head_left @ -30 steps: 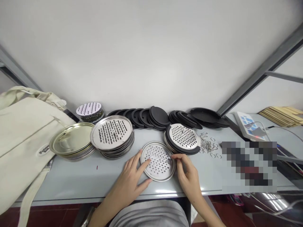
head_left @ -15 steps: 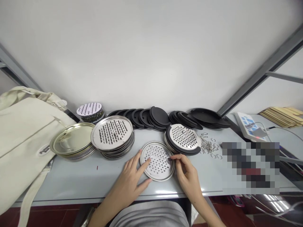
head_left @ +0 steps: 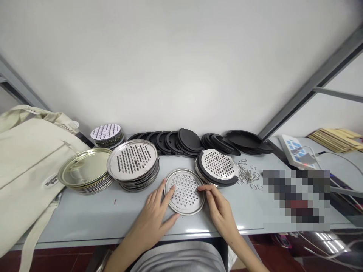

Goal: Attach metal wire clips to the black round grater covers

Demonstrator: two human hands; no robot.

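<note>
A round metal grater disc [head_left: 185,192] with raised teeth and a rolled rim lies on the table in front of me. My left hand [head_left: 154,211] rests at its left side with fingers spread, the index fingertip on the toothed face and the thumb by the lower rim. From the right, my right hand [head_left: 219,207] reaches over the rim. Its index fingertip touches the face, with the thumb apart from it near the edge. Just behind stands another stack, topped by a perforated silver disc [head_left: 217,164] in a black ring-shaped holder [head_left: 208,177].
Stacked graters [head_left: 133,160], gold-toned round lids [head_left: 85,166] and a cream bag [head_left: 31,151] occupy the left. Black round parts [head_left: 189,139] line the wall. Small metal rings and clips [head_left: 248,174] lie right, beside a pixelated patch. Wooden boards [head_left: 334,139] sit far right.
The view has shifted slightly, moving the scene a little left. My right index finger has straightened over the disc, and its thumb has come nearer the rim. My left hand stays at the disc.
</note>
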